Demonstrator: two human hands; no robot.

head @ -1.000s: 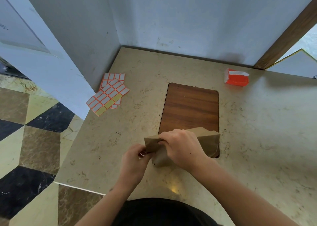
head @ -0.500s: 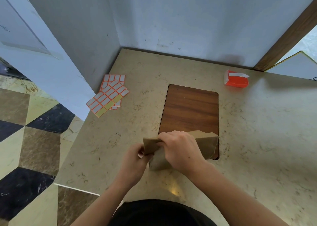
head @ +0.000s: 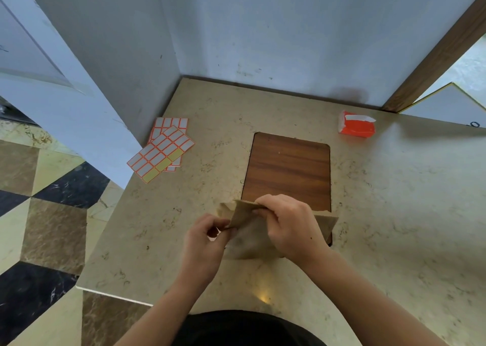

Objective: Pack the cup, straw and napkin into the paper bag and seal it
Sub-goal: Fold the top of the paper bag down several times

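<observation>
Your right hand (head: 292, 227) has its fingers curled over the folded top edge of the paper bag (head: 249, 238), pinching the fold flat. Your left hand (head: 207, 238) has thumb and fingertips closed on a small white-and-orange label (head: 212, 234), just beside the bag's left corner. The bag stands at the near end of the wooden board (head: 288, 169) set into the counter (head: 394, 214). Cup, straw and napkin are not visible; presumably they are inside. The step in hand appears to be sealing. Next, hold the fold down and press the label across its edge. The sticker sheets (head: 163, 151) lie well apart, far left.
</observation>
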